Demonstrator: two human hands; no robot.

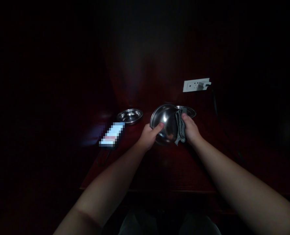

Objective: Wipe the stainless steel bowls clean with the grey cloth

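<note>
A shiny metal bowl (166, 119) is held up on its side above the dark red table, its rounded underside towards me. My left hand (149, 134) grips its left edge, thumb lying on the outer surface. In my right hand (190, 127) is a folded grey patterned cloth (180, 127), pressed against the bowl's right side. The right fingers are mostly hidden behind the cloth. Partly covered by the held bowl and cloth, a second metal bowl (192, 112) rests behind them. A third, shallow metal bowl (130, 116) sits upright at the back left.
A phone (112, 135) with a lit, blurred screen lies left on the table (169, 176), a cable looping below it. On the back wall is a white socket (196, 85) with a plug in it, its dark cord (215, 102) hanging down at the right. The surroundings are very dark.
</note>
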